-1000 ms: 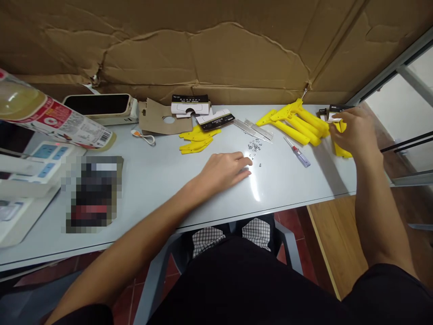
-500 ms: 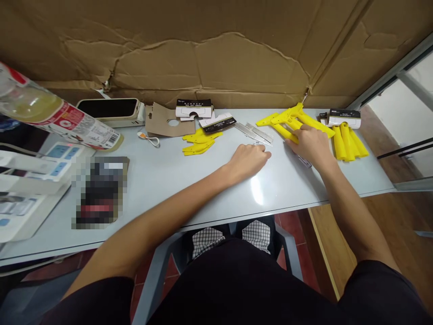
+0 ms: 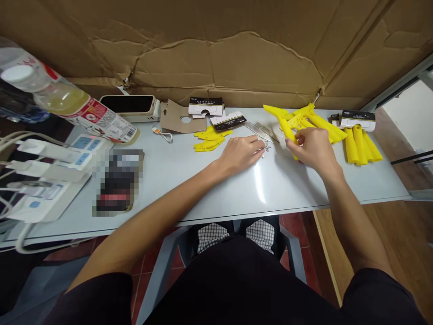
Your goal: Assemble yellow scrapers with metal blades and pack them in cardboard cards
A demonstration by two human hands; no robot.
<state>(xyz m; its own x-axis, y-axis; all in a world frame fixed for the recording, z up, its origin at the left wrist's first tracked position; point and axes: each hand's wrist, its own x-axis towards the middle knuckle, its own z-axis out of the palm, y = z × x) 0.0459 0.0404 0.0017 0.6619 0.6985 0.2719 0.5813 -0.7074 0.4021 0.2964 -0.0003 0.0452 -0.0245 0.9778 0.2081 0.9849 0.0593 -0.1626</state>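
My right hand (image 3: 316, 146) is closed round the handle of a yellow plastic scraper (image 3: 287, 127), which tilts up from the table in front of other yellow scrapers (image 3: 323, 126). My left hand (image 3: 241, 154) rests on the table with fingers curled together beside a small heap of metal screws (image 3: 267, 146). Whatever its fingertips pinch is hidden. Behind it lie long thin metal blades (image 3: 259, 131) and flat yellow plastic pieces (image 3: 210, 138).
Yellow handles (image 3: 360, 146) and a black-and-white box (image 3: 357, 120) lie at the right. Opened packaging (image 3: 206, 107) sits along the cardboard wall (image 3: 216, 58). At the left are a tilted drink bottle (image 3: 98, 115), a phone (image 3: 128, 104), a power strip (image 3: 61, 180) and a blurred item (image 3: 118, 183).
My right hand has drawn a yellow scraper up and slightly off the pile. My left fingers have shifted at the screws, uncovering more of them. The view has swung a little left.
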